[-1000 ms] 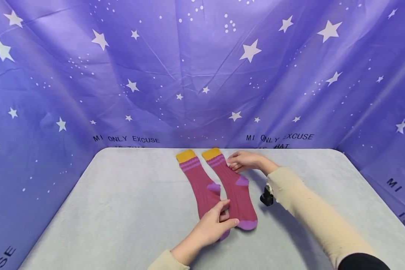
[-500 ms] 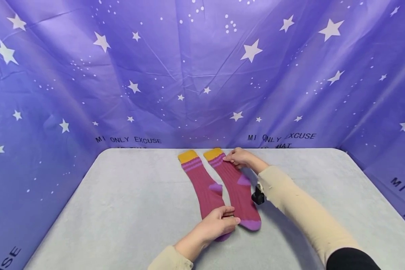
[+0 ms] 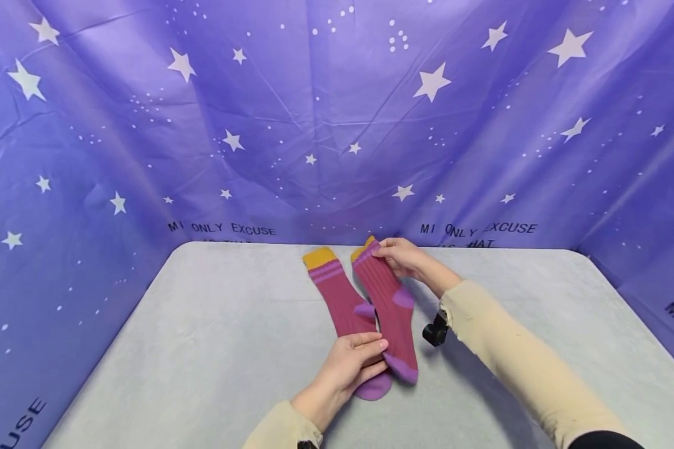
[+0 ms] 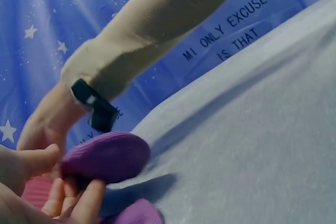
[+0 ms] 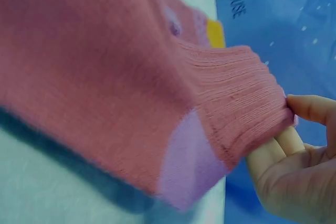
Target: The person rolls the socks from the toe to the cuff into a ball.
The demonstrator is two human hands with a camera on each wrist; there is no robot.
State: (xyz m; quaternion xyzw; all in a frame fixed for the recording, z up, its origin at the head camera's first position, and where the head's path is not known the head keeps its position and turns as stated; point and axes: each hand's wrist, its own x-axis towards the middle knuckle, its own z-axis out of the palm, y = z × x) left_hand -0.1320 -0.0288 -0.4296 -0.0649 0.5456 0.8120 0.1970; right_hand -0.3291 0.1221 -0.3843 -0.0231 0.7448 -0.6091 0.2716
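Two hands share a single maroon knitted sock at the centre of the frame, held a little above a pale grey counter. The right hand, just right of centre, pinches the ribbed leg at the striped band below the mustard cuff, while the left hand, lower centre, grips the edge near the purple toe between thumb and fingers. Seen from the left wrist, that toe sits clear of the surface, over a shadow. A matching sock lies just to the left in the frame, its foot partly hidden behind the left hand; whether that hand touches it too, I cannot tell. The knit looks light, soft and stretchy, unlikely to slip or break but apt to sag if held at one end only. The side of the cuff and the edge by the toe seem the best holds. A purple, star-printed backdrop fills the upper half of the frame.
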